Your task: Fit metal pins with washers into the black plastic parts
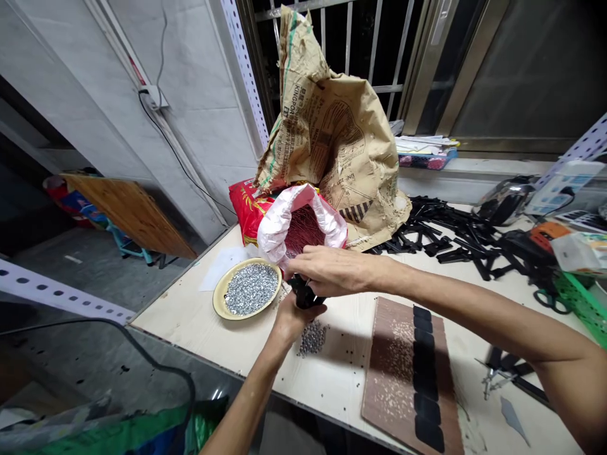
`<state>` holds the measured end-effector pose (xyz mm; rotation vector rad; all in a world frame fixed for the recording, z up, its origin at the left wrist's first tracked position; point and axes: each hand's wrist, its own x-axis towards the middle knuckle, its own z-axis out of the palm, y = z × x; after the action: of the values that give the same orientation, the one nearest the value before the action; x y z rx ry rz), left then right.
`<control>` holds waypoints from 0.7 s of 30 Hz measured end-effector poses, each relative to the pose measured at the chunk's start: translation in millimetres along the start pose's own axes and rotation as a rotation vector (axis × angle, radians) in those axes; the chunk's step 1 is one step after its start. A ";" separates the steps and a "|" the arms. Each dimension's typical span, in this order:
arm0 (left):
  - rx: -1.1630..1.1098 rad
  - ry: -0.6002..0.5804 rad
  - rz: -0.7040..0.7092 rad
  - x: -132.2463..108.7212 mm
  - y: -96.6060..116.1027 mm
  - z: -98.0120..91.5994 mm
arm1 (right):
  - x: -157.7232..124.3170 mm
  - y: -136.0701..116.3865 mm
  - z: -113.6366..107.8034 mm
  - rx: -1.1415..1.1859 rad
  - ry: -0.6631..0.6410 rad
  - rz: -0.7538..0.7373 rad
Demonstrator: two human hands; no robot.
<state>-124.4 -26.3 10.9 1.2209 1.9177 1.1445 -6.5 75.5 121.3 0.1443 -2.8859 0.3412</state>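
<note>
My left hand (293,321) is wrapped round a black plastic part (302,294), its thumb pointing right along the lower end. Above it my right hand (322,268) reaches in from the right, with fingers bent and pressed together at the part's upper end. Whatever those fingertips pinch is hidden. Left of the hands sits a yellow dish (219,311) filled with small shiny metal pieces. Just below the hands a small heap of round metal pieces (313,339) lies on the table. Behind them stands an open white-lined bag (272,230) with dark red, thin pieces inside.
A large brown paper sack (365,133) rises at the back. Many black plastic parts (450,234) are piled to its right. A brown board (389,385) carries a row of black pieces (424,354). Scissors (552,302) and a green basket (581,309) are at the right. The table's edge (190,340) runs along the near left.
</note>
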 end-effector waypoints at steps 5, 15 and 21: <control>-0.287 -0.043 -0.091 -0.5 13.1 4.0 | -22.7 0.4 -5.7 0.123 0.285 0.087; -0.517 -0.236 0.063 -6.0 52.9 15.4 | -55.7 -8.1 69.2 1.069 0.689 0.619; -0.308 -0.248 0.156 2.8 73.9 20.9 | -61.3 -13.2 58.2 0.951 0.959 0.654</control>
<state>-78.3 -0.9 66.9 1.2868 1.4253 1.2494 41.9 53.0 54.5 -0.6345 -1.5629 1.3965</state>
